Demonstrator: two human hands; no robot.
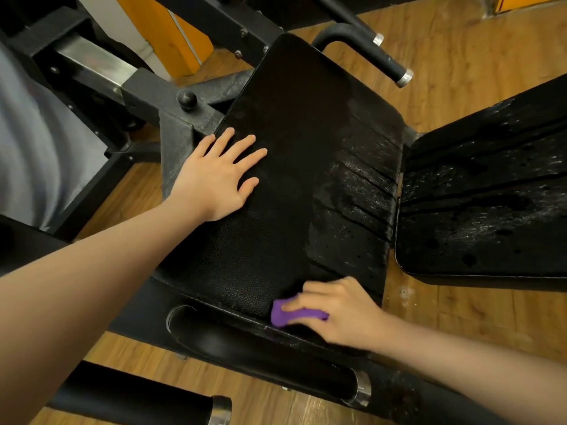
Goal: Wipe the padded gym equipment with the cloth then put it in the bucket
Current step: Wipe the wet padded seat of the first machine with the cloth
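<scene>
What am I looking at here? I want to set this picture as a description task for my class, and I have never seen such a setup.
There is no robot: the one picture comes from a camera on a person's head, looking down at their two bare hands. The left hand lies flat, fingers spread, on a black padded seat of a gym machine. The right hand presses a purple cloth against the seat's near edge. A second black pad sits to the right, and both look wet in patches. Below is a wooden floor. No bucket is in view.

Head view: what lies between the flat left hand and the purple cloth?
Only bare black padding of the seat pad separates the left hand from the purple cloth under the right hand; nothing else shows in the head view.
</scene>
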